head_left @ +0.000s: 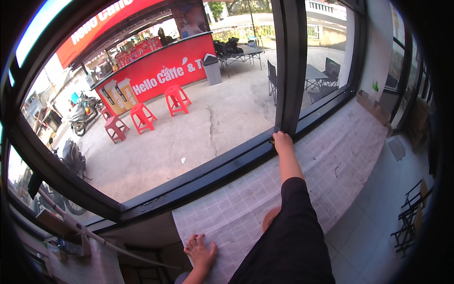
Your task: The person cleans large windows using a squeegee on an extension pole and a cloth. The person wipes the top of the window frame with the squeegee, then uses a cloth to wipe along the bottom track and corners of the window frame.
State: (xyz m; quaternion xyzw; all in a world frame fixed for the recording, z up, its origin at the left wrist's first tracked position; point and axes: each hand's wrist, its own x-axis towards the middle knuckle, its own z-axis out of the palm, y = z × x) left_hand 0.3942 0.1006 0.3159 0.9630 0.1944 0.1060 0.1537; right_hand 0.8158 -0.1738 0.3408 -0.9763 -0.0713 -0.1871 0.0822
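My right arm, in a black sleeve, stretches across the table (pixel 250 208) to the window. At its end my right hand (pixel 283 142) is closed at the foot of the dark upright of the window frame (pixel 286 85), by the sill (pixel 227 171). A small dark bit with a hint of yellow shows beside the fingers; what it is I cannot make out. My left hand (pixel 201 252) rests open, fingers spread, on the pale checked tablecloth near its left edge. Partly hidden by my right sleeve is a round brownish object (pixel 269 218).
A long narrow box (pixel 372 109) stands at the table's far right end. Folded dark chairs (pixel 411 217) are on the tiled floor at right. A pale pole (pixel 94 235) crosses the lower left. Outside the glass stand red stools (pixel 178 100), a red counter (pixel 161 71) and a motorbike (pixel 85 113).
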